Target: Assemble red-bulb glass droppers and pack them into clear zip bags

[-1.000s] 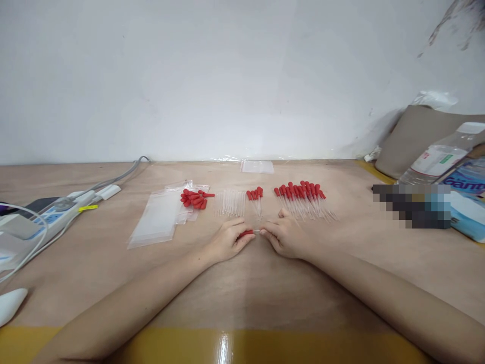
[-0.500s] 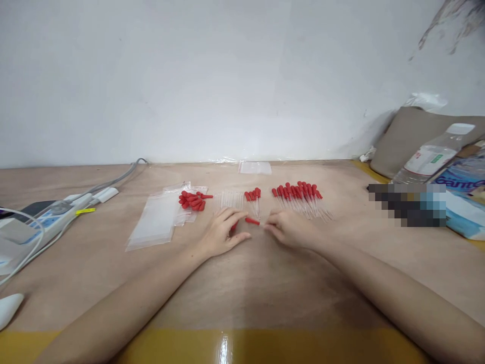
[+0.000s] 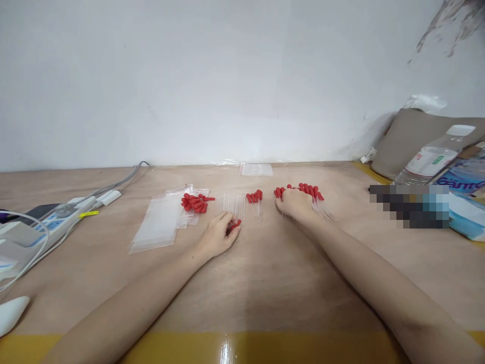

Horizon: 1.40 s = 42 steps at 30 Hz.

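Working through red bulbs (image 3: 194, 204) and bare tubes (image 3: 234, 203), apparently past halfway

Clock places are read from the front middle of the desk (image 3: 250, 293). Between nine and ten lies a power strip (image 3: 55, 222). At ten are flat clear bags (image 3: 155, 225). At eleven, by the bags' right side and seemingly partly on them, the red bulbs lie in a loose heap, unfitted. Nearer in, also toward eleven, the left hand (image 3: 220, 235) is low over the desk, its fingers curled around further bulbs (image 3: 234, 227), partly hidden, so their count is unclear. Just before twelve, beyond that hand, the bare tubes lie side by side. Just past twelve sits a small capped group (image 3: 253, 197), tubes with red tops on. At one spreads a larger capped cluster (image 3: 311, 191); the right hand (image 3: 297, 203) is over its left part, fingers bent downward. Whether they grasp a piece or are released cannot be told. At two, a bottle (image 3: 428, 161) leans.

Judging by the piles, most pieces look joined; what is left appears to be the bare tubes and the unfitted bulbs.
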### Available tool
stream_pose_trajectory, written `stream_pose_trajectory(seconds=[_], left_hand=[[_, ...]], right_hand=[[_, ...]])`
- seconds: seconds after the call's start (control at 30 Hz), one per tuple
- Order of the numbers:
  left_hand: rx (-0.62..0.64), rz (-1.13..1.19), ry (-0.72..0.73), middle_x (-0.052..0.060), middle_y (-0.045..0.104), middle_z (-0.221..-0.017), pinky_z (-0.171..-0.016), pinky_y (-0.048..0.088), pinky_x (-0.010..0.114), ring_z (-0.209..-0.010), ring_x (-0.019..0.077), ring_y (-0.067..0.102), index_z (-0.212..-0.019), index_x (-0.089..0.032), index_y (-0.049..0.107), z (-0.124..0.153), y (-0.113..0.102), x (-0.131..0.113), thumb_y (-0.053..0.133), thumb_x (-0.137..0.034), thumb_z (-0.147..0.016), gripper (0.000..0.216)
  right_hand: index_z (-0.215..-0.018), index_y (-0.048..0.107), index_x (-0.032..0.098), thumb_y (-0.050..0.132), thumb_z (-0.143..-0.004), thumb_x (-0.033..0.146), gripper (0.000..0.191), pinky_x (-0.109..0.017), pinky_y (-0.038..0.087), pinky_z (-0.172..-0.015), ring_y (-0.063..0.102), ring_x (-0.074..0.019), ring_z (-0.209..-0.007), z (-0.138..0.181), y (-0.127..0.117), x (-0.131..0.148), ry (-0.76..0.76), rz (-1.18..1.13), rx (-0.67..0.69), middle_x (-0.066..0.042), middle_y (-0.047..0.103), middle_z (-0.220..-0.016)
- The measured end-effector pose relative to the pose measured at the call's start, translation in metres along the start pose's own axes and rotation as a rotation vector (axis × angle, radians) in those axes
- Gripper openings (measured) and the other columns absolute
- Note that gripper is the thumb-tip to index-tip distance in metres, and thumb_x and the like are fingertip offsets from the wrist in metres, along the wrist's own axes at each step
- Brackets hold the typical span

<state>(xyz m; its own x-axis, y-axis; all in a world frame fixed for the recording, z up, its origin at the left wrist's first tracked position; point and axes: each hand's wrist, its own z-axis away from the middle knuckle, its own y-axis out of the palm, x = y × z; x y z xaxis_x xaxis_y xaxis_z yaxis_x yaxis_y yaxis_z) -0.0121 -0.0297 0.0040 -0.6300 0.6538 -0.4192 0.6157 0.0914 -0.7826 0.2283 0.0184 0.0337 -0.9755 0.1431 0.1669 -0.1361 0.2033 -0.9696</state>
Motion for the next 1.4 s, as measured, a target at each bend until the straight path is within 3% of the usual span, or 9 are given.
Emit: stream_pose_trajectory(seconds=[0.13,0.3,0.4,0.7,1.0,1.4], left_hand=[[-0.012,-0.023,-0.018,-0.001,0.05,-0.07,-0.057,0.037,0.022,-0.06,0.0105,0.047,-0.076,-0.017,0.046,-0.001,0.001,0.0,0.049,-0.016,-0.077,0.004],[-0.032,-0.019,-0.003,-0.002,0.049,-0.067,-0.056,0.036,0.021,-0.058,0.0098,0.045,-0.075,-0.017,0.045,-0.001,0.001,-0.001,0.049,-0.013,-0.075,0.006],[-0.043,-0.013,-0.002,-0.003,0.049,-0.066,-0.055,0.036,0.021,-0.057,0.0094,0.045,-0.074,-0.017,0.045,-0.001,0.0,-0.001,0.049,-0.013,-0.075,0.006],[-0.029,-0.017,-0.016,-0.003,0.048,-0.065,-0.055,0.034,0.021,-0.057,0.0098,0.044,-0.072,-0.018,0.044,-0.002,0.0,0.0,0.049,-0.013,-0.074,0.007],[-0.022,-0.023,-0.011,-0.002,0.048,-0.065,-0.055,0.034,0.022,-0.057,0.01,0.044,-0.07,-0.017,0.044,-0.002,0.0,-0.001,0.048,-0.013,-0.075,0.008],[-0.012,-0.008,-0.019,-0.002,0.048,-0.066,-0.054,0.034,0.021,-0.057,0.0098,0.044,-0.071,-0.017,0.044,-0.002,-0.001,-0.002,0.049,-0.013,-0.075,0.007]], right_hand=[[-0.09,0.063,0.014,0.039,-0.083,0.04,0.036,-0.035,0.043,-0.068,0.059,-0.0262,-0.085,0.005,-0.003,0.017,-0.076,0.025,-0.019,-0.014,0.063,-0.087],[-0.112,0.052,0.024,0.042,-0.082,0.042,0.036,-0.03,0.043,-0.068,0.057,-0.0207,-0.087,0.012,0.007,0.054,-0.303,-0.096,-0.125,-0.009,0.051,-0.111],[-0.106,0.056,0.025,0.041,-0.083,0.037,0.03,-0.03,0.043,-0.064,0.058,-0.0204,-0.082,0.012,0.015,0.066,-0.377,-0.062,-0.116,-0.008,0.048,-0.109],[-0.101,0.055,0.019,0.039,-0.081,0.02,0.026,-0.03,0.044,-0.064,0.058,-0.0204,-0.081,0.004,0.021,0.05,-0.265,-0.02,-0.051,-0.01,0.048,-0.106],[-0.098,0.059,0.016,0.041,-0.082,0.035,0.031,-0.032,0.047,-0.064,0.059,-0.0241,-0.083,0.009,0.013,0.034,-0.141,0.035,-0.056,-0.013,0.049,-0.106],[-0.093,0.062,0.009,0.037,-0.084,0.023,0.031,-0.03,0.044,-0.067,0.06,-0.0264,-0.087,0.005,0.005,0.022,-0.113,0.023,-0.029,-0.016,0.06,-0.096]])
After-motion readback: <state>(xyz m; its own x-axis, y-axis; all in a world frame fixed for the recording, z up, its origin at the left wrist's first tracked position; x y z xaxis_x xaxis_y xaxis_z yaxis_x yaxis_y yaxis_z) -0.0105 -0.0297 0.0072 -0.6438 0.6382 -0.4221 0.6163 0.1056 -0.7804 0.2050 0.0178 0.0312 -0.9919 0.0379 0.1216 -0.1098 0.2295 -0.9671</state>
